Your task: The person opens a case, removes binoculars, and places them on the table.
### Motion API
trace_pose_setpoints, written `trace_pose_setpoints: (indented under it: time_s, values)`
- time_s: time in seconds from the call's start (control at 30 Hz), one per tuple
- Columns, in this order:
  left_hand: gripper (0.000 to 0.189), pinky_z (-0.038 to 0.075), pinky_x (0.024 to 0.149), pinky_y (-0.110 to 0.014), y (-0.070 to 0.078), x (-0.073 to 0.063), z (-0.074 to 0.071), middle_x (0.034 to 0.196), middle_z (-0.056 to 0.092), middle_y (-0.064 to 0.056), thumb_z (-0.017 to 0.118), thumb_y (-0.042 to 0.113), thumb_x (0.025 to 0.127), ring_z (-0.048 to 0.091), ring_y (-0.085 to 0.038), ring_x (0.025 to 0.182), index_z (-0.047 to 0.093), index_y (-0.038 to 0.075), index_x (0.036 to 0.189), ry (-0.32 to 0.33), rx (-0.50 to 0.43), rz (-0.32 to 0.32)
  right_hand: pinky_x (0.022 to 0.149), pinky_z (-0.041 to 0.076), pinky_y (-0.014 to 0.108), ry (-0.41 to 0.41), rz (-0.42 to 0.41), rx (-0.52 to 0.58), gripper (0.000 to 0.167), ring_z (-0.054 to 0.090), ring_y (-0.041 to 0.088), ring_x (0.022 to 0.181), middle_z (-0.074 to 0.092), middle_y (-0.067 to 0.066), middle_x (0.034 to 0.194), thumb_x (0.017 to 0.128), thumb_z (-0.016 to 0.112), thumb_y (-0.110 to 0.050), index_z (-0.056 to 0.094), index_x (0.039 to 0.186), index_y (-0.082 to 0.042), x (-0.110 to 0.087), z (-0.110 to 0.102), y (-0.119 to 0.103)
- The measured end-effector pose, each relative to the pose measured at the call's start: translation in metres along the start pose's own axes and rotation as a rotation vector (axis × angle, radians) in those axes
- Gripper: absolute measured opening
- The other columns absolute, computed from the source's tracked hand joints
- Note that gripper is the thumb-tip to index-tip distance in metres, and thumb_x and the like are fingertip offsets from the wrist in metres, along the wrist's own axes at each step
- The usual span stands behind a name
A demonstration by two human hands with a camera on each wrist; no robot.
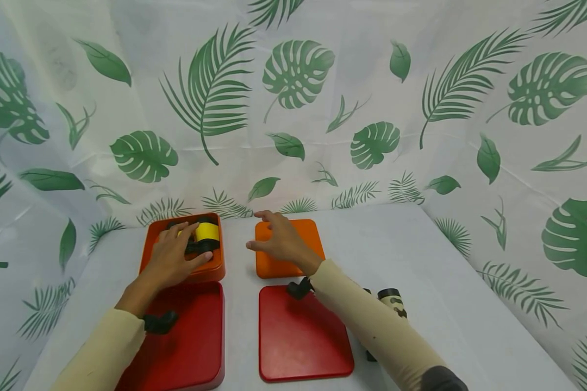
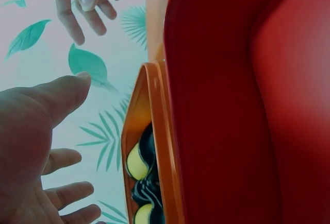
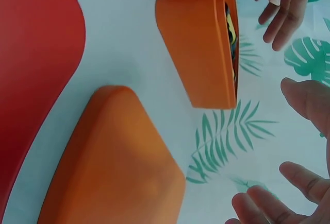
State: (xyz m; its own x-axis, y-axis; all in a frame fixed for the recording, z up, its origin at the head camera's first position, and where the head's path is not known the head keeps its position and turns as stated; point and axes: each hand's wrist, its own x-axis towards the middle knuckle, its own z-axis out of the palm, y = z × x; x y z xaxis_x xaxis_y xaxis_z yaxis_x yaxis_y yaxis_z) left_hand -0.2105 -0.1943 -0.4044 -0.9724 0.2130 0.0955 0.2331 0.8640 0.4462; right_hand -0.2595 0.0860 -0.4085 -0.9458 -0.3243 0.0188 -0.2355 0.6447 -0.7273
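Observation:
My left hand hovers over an orange box, its fingers spread and holding nothing. Inside that box lie yellow-and-black objects; the hand covers part of them, and their kind is unclear. In the left wrist view a gap shows between the hand and the orange box. My right hand is held above an orange lid, thumb and fingers apart, with nothing between them. The right wrist view shows the palm clear of the lid.
Nearer me on the left stands an open red box. A red lid lies flat to its right. Beside my right forearm is a camouflage-patterned cylinder with a black top, partly hidden by the sleeve. A leaf-print sheet hangs behind the white table.

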Motion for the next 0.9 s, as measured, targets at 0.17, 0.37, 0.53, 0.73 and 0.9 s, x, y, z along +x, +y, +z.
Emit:
trace_pose_setpoints:
  time_s: [0.17, 0.37, 0.53, 0.73, 0.9]
  values:
    - [0.085, 0.031, 0.115, -0.080, -0.006, -0.002, -0.002, 0.164, 0.031, -0.035, 0.076, 0.040, 0.097, 0.029, -0.059, 0.145, 0.035, 0.003, 0.162, 0.002, -0.006, -0.007, 0.110, 0.054, 0.051, -0.004, -0.007, 0.006, 0.079, 0.052, 0.033, 0.143, 0.051, 0.008, 0.157, 0.092, 0.084, -0.040, 0.046, 0.159, -0.021, 0.000, 0.003, -0.006]
    - [0.088, 0.032, 0.112, -0.081, -0.016, -0.004, -0.009, 0.163, 0.033, -0.036, 0.078, 0.041, 0.096, 0.031, -0.059, 0.144, 0.035, 0.001, 0.162, 0.010, 0.002, -0.015, 0.112, 0.053, 0.050, -0.014, -0.025, -0.009, 0.080, 0.053, 0.031, 0.143, 0.053, 0.006, 0.155, 0.091, 0.084, -0.040, 0.045, 0.159, -0.021, 0.003, 0.009, -0.012]
    - [0.092, 0.034, 0.108, -0.081, -0.028, -0.006, -0.013, 0.160, 0.035, -0.037, 0.078, 0.045, 0.094, 0.032, -0.060, 0.140, 0.034, 0.000, 0.161, -0.005, 0.009, -0.039, 0.111, 0.053, 0.050, -0.035, -0.041, 0.002, 0.081, 0.053, 0.030, 0.141, 0.053, 0.005, 0.156, 0.090, 0.085, -0.042, 0.045, 0.159, -0.024, 0.004, 0.014, -0.016]
    - [0.096, 0.034, 0.107, -0.081, -0.039, -0.007, -0.017, 0.160, 0.034, -0.037, 0.080, 0.046, 0.093, 0.034, -0.061, 0.137, 0.033, -0.001, 0.162, -0.012, 0.021, -0.067, 0.109, 0.056, 0.046, -0.041, -0.048, -0.024, 0.084, 0.056, 0.026, 0.138, 0.053, 0.004, 0.157, 0.090, 0.086, -0.044, 0.044, 0.160, -0.025, 0.007, 0.022, -0.025]
    - [0.098, 0.034, 0.106, -0.080, -0.047, -0.007, -0.021, 0.160, 0.034, -0.038, 0.081, 0.048, 0.091, 0.034, -0.061, 0.137, 0.032, 0.001, 0.162, -0.021, 0.018, -0.075, 0.109, 0.056, 0.045, -0.045, -0.043, -0.033, 0.086, 0.055, 0.025, 0.139, 0.052, 0.002, 0.158, 0.089, 0.086, -0.044, 0.042, 0.161, -0.029, 0.010, 0.027, -0.029]
